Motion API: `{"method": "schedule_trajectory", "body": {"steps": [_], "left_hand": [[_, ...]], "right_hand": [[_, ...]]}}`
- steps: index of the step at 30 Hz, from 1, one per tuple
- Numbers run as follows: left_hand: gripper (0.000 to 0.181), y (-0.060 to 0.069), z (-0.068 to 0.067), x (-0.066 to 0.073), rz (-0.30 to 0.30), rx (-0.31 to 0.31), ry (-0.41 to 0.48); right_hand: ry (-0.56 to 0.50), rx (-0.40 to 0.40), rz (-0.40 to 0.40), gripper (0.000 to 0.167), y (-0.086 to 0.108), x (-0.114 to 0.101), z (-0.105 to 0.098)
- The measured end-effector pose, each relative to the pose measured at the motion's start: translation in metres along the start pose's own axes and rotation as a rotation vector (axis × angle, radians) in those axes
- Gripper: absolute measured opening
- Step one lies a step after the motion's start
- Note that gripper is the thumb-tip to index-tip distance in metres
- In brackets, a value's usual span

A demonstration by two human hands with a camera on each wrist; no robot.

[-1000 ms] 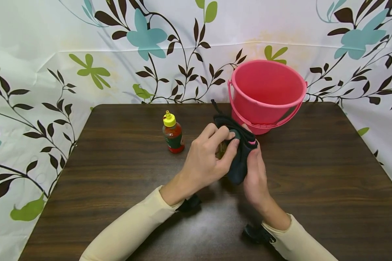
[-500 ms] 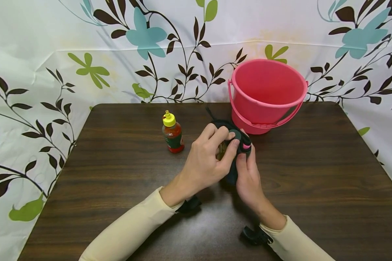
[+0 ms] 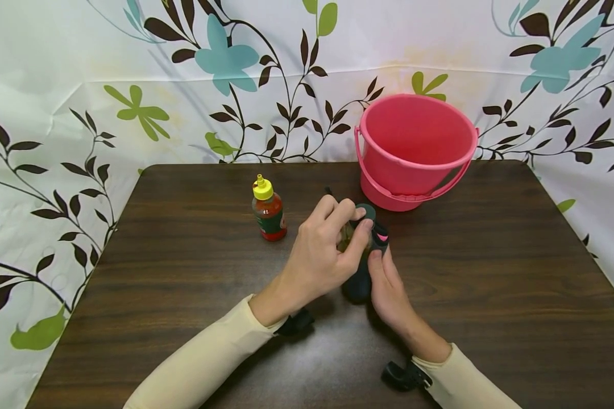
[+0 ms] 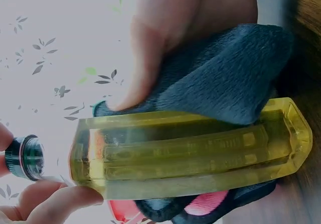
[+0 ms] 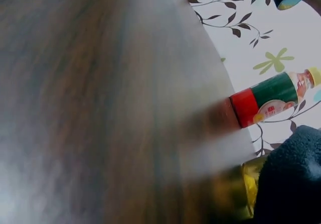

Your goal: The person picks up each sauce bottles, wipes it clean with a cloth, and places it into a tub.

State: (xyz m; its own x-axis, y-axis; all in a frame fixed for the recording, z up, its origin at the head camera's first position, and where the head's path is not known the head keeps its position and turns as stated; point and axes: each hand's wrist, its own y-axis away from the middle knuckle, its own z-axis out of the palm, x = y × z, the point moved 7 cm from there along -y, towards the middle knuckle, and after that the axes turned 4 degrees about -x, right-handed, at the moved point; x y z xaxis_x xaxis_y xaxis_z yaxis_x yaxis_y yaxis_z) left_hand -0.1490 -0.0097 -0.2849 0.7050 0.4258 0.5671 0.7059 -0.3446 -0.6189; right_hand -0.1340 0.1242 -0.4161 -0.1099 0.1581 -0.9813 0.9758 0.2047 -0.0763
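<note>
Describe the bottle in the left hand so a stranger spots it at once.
Start at the pink bucket; nearer the wearer, the right hand holds a dark cloth. Against that cloth is the bottle, held at its capped end by the left hand. Its see-through yellow body and dark green cap set it apart from the yellow-capped red bottle.

Apparently a home: flowered cloth (image 3: 184, 122) hangs behind the wood-grain table (image 3: 184, 250); a pink bucket (image 3: 409, 177) stands on its far side.

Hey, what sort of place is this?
Probably an indoor tabletop work spot: there's a brown table with a pink bucket on it, and a flowery sheet behind.
</note>
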Motion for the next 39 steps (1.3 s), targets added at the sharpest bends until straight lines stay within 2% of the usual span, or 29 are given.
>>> {"method": "schedule_trajectory", "body": {"steps": [10, 16, 20, 31, 39], "left_hand": [[0.008, 0.001, 0.001, 0.000, -0.004, -0.016, 0.004], [0.009, 0.001, 0.002, 0.001, -0.002, -0.016, 0.001], [0.009, 0.001, 0.001, 0.001, 0.000, -0.011, -0.008], [0.009, 0.002, 0.001, 0.001, -0.004, -0.004, -0.003], [0.009, 0.003, -0.001, 0.000, -0.008, -0.005, 0.001]], "right_hand": [[0.084, -0.039, 0.140, 0.056, 0.000, 0.018, -0.011], [-0.078, -0.075, 0.239, 0.063, -0.001, 0.018, -0.010], [-0.154, -0.046, 0.287, 0.060, 0.000, 0.015, -0.011], [-0.346, 0.063, 0.223, 0.052, 0.003, -0.012, -0.015], [-0.367, 0.079, 0.180, 0.050, 0.003, -0.032, -0.018]]}}
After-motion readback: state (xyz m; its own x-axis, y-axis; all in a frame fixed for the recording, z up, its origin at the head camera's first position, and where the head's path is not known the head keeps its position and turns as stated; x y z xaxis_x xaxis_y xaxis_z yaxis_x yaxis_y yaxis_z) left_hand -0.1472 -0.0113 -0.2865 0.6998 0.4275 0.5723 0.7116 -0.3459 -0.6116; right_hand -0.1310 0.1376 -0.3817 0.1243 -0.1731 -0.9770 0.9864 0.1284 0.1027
